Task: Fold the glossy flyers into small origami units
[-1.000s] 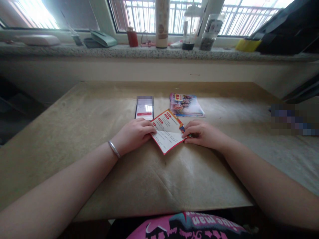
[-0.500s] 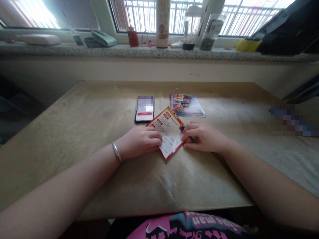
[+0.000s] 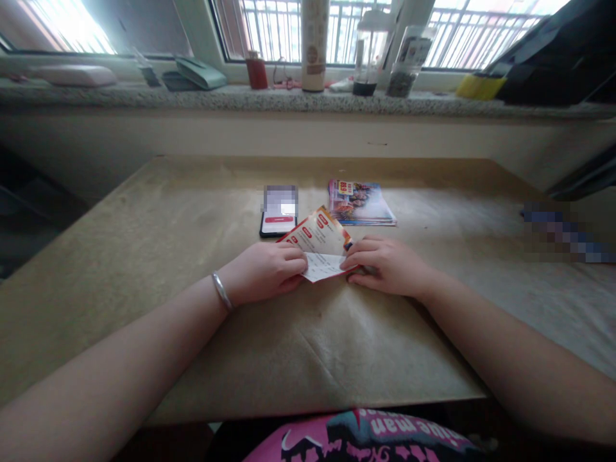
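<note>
A printed paper leaflet (image 3: 320, 234) with red labels and a red edge lies cornerwise between my hands. It bends along a crease across its middle, and the near half tilts up from the table. My left hand (image 3: 269, 266), with a silver bangle at the wrist, grips the left corner with fingers on top. At the right corner my right hand (image 3: 380, 263) pinches the paper, its thumb beneath. Just behind the leaflet on the left lies a phone (image 3: 279, 226) with a lit screen, its near right edge close to the paper.
A small stack of colourful printed leaflets (image 3: 366, 202) lies behind my right hand on the brown-covered table (image 3: 192, 192). Along the stone windowsill (image 3: 279, 99) stand a red container (image 3: 256, 70), a tall bottle (image 3: 314, 51) and clear containers (image 3: 407, 64). A blurred blue item (image 3: 568, 234) is at far right.
The leaflet's near corner has risen and moved away from me, bending the paper along its crease. Both hands have shifted slightly to the left, still gripping it.
</note>
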Available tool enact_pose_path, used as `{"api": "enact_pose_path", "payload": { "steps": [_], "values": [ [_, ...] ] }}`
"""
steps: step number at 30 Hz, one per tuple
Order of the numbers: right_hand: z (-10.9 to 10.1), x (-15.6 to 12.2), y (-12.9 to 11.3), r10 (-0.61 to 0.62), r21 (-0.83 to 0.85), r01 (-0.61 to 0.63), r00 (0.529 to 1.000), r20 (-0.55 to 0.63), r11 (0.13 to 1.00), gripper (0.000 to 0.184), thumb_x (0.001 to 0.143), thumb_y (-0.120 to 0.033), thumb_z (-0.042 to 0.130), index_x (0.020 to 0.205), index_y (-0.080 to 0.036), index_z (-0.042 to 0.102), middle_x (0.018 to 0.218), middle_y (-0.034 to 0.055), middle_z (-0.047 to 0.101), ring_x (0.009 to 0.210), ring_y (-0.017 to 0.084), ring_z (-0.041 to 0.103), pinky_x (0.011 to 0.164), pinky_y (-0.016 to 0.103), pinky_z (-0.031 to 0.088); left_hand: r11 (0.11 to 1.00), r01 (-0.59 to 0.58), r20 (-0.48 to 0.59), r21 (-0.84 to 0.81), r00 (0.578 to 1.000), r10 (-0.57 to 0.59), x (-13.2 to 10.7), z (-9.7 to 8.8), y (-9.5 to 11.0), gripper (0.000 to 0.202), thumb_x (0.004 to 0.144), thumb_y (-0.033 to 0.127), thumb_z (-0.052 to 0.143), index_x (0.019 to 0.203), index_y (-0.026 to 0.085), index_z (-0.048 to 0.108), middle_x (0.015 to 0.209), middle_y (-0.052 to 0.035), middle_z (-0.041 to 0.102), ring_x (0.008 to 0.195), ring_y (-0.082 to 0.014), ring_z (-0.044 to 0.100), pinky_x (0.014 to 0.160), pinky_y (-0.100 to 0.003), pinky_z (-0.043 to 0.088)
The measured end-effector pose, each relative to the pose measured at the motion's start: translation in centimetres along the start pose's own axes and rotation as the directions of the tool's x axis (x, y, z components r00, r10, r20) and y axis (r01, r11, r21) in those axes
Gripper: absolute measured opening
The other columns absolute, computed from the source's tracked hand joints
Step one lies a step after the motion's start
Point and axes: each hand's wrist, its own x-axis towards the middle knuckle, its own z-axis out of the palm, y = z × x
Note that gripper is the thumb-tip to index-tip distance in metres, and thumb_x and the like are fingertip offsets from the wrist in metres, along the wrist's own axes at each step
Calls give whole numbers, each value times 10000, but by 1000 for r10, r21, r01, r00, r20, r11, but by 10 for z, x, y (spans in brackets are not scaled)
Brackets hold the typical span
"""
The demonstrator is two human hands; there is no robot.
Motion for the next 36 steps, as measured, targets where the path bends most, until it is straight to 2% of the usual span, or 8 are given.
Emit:
{"api": "enact_pose_path", "payload": {
  "steps": [5,10,13,18,21,25,29,36],
  "values": [
    [3,2,-3,9,-43,-10,999,-31,999,179,866,-291,557,914,-258,726,978,35,704,905,185,630,769,297,465,998,58,-23,-20,998,-58,3,2,3,159,862,218,471,803,174,612,898,-51,663,837,-175,616,729,-278,493],
    [4,4,-6,32,-83,-36,998,-49,996,198,881,-296,543,866,-238,733,938,33,708,858,174,633,723,278,455,994,79,-53,-76,995,-83,8,2,12,243,892,368,504,805,182,634,851,-44,647,786,-177,589,685,-289,462],
    [6,3,-5,17,-102,-24,998,-68,995,194,884,-298,551,865,-233,732,940,28,713,845,170,635,707,271,450,978,140,-83,-153,985,-154,10,2,16,257,917,358,480,812,190,645,850,-30,656,770,-155,590,673,-268,443],
    [10,5,-5,35,-113,-46,995,-91,993,224,917,-315,518,937,-248,731,969,13,722,869,164,642,717,267,450,898,305,-86,-318,934,-348,8,3,18,204,901,308,488,879,189,652,852,-20,674,739,-139,594,639,-242,429],
    [11,7,-8,55,-141,-66,995,-81,988,221,907,-327,532,912,-249,739,970,15,717,879,173,642,709,272,454,836,342,-77,-429,908,-411,8,3,18,214,900,324,495,917,194,665,851,-9,683,736,-130,591,647,-232,426],
    [11,9,-10,84,-119,-94,993,-87,988,206,893,-315,551,899,-246,746,963,15,717,897,170,644,722,266,461,769,400,-57,-499,870,-489,11,4,17,273,895,347,491,789,170,669,756,-9,662,686,-125,565,619,-232,402],
    [11,8,-10,117,-98,-126,989,-90,987,208,891,-324,555,909,-242,745,962,14,719,895,172,648,739,271,467,709,501,-9,-496,814,-581,14,6,15,300,882,340,485,696,158,635,704,-10,620,640,-121,531,577,-233,370],
    [13,9,-10,182,-79,-194,973,-139,978,224,897,-295,524,1019,-222,697,971,37,722,864,178,659,731,285,475,754,551,-12,-358,805,-594,14,13,8,249,853,332,540,691,163,627,728,-25,623,746,-163,522,667,-272,394]
  ]
}}
